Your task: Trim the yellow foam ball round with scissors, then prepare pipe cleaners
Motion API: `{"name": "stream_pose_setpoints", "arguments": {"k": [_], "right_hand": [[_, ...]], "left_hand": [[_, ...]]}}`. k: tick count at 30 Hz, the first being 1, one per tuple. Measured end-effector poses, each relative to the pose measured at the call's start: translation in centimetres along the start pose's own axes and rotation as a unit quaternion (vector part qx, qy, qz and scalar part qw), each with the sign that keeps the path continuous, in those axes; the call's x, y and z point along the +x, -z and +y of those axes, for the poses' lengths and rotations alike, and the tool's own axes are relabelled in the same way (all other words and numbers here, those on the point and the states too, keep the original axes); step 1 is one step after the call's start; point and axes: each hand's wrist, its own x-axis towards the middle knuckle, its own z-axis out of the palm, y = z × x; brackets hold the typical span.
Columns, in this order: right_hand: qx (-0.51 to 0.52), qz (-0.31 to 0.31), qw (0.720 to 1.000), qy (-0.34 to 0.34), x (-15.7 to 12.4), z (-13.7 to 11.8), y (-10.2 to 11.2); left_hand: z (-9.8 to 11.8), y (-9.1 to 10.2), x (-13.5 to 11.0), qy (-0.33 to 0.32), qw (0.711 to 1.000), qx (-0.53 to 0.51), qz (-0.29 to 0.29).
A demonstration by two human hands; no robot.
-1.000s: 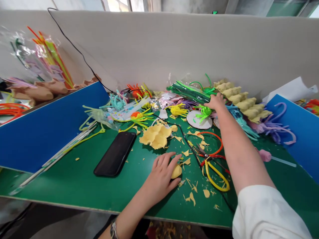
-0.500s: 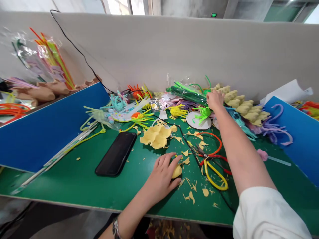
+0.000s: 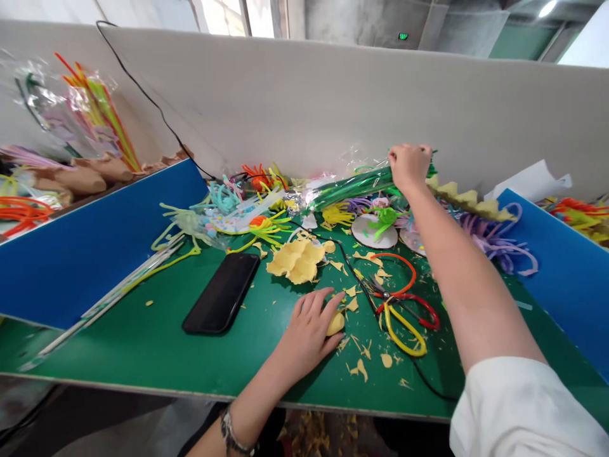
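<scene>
Right hand [image 3: 410, 164] clutches green stem bag [image 3: 354, 188] at the back of the counter [image 3: 143, 358]

The right hand is closed around the upper right end of a clear bag of green fuzzy stems. The bag slants down to the left across the clutter along the pale partition [image 3: 266, 101], its lower end near a yellow tuft [image 3: 339, 214].

The left hand [image 3: 311, 322] lies palm down near the front edge, thumb and forefinger curled loosely around a small yellow piece [image 3: 335, 324]. How firmly they press it cannot be told.

Just beyond that hand sits a yellow carton piece [image 3: 297, 261], its hollows facing up. A black phone [image 3: 222, 293] lies to its left. To the right, scissors [image 3: 387, 296] with red and yellow handles lie beside a black cable [image 3: 349, 263], among scattered yellow scraps [image 3: 360, 369].

A white disc [image 3: 366, 232] with a bright green tuft [image 3: 386, 217] over its edge lies below the bag. Behind the right forearm, a ridged carton strip [image 3: 476, 204] stands above purple stems [image 3: 499, 244]. Blue panels [image 3: 99, 244] flank the workspace on both sides.
</scene>
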Motion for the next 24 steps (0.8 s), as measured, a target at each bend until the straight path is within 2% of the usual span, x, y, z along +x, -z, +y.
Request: {"name": "stream_pose_setpoints", "arguments": {"k": [4, 7, 11, 13, 17, 19, 21, 23, 24], "right_hand": [[-0.009, 0.044, 0.997, 0.061, -0.5, -1.5, 2.4], [-0.014, 0.053, 0.993, 0.105, -1.3, -2.8, 4.5], [-0.014, 0.042, 0.988, 0.145, -2.8, -4.5, 7.2], [-0.018, 0.037, 0.987, 0.156, -3.6, -5.1, 8.6], [-0.031, 0.043, 0.986, 0.160, -5.4, -5.8, 11.8], [-0.033, 0.043, 0.988, 0.146, -6.4, -6.0, 13.6], [-0.031, 0.047, 0.990, 0.133, -7.5, -5.9, 15.3], [-0.028, 0.063, 0.991, 0.111, -8.8, -5.7, 16.6], [-0.023, 0.073, 0.993, 0.093, -9.5, -5.6, 17.1]], "left_hand": [[0.0, 0.0, 0.2, -0.003, 1.000, 0.002, -0.001], [0.4, 0.7, 0.4, -0.005, 1.000, 0.005, -0.011], [0.7, 1.6, 0.7, -0.014, 1.000, -0.019, 0.012], [0.7, 2.2, 0.9, -0.010, 0.998, -0.042, 0.047], [0.7, 3.8, 2.0, 0.014, 0.978, -0.104, 0.182], [0.8, 4.8, 3.1, 0.055, 0.954, -0.181, 0.231], [1.0, 5.7, 4.6, 0.111, 0.914, -0.311, 0.235], [1.5, 6.6, 6.1, 0.172, 0.837, -0.482, 0.195], [1.8, 7.0, 6.9, 0.199, 0.787, -0.567, 0.140]]}}
